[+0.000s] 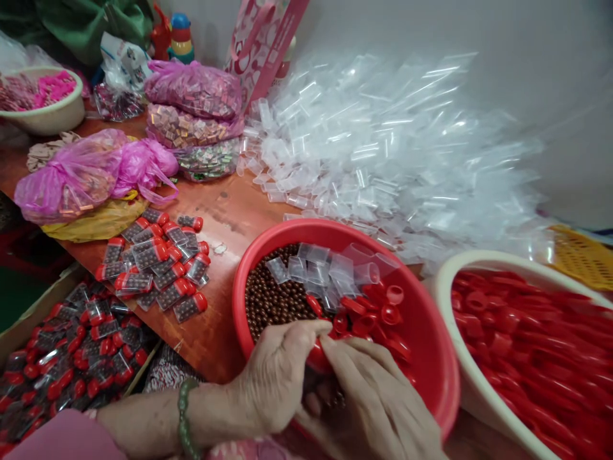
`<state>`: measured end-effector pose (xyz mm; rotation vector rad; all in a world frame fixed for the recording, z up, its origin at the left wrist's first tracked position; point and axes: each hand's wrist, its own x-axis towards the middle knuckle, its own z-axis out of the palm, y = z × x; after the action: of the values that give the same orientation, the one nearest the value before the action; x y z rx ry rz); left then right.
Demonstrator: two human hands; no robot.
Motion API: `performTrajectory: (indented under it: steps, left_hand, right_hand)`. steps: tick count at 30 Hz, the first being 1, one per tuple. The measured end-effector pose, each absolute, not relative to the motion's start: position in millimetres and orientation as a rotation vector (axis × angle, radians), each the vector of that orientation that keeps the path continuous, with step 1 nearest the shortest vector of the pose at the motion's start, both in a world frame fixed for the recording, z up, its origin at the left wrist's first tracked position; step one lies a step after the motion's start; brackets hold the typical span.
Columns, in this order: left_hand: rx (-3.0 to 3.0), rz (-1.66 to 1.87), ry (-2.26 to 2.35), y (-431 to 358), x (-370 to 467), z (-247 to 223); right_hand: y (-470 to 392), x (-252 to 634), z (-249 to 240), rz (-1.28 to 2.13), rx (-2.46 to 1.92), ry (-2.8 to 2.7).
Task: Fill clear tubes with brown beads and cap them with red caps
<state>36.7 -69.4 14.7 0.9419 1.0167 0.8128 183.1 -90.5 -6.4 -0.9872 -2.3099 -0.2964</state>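
My left hand [275, 380] and my right hand [376, 396] meet at the near rim of a red basin [443, 364]. Between their closed fingers is a small clear tube with a red cap [317, 356]; fingers cover most of it, and dark contents show faintly below the cap. Inside the basin, brown round beads [275, 291] fill the left side. Several clear plastic tubes [311, 268] lie at its back, and loose red caps [368, 313] lie on the right.
A large heap of clear tubes [383, 147] rises behind the basin. To the right stands a white tub [447, 281] of red caps. Filled red-capped tubes [153, 255] lie on the table [230, 211], with more in a box [67, 275] below. Pink bags [71, 172] sit farther back.
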Motion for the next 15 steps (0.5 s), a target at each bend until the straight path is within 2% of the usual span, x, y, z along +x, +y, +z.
performTrajectory:
  steps: [3, 8, 11, 15]
  left_hand:
    - [1.040, 0.803, 1.031, -78.4, 23.4, 12.9]
    - [0.901, 0.766, 1.081, -84.9, -31.1, 5.6]
    - [0.978, 0.763, 1.265, -96.4, -75.8, -1.0]
    - [1.247, 0.534, 1.725, -130.2, -144.9, -27.7]
  right_hand:
    - [-95.5, 176.9, 8.0, -0.172, -0.939, -2.351]
    - [-47.8, 170.0, 18.8, 0.492, -1.072, -2.657]
    - [-1.0, 166.3, 2.0, 0.304, -1.689, -2.721]
    - [35.5, 158.9, -28.8, 0.211, -1.936, -2.718]
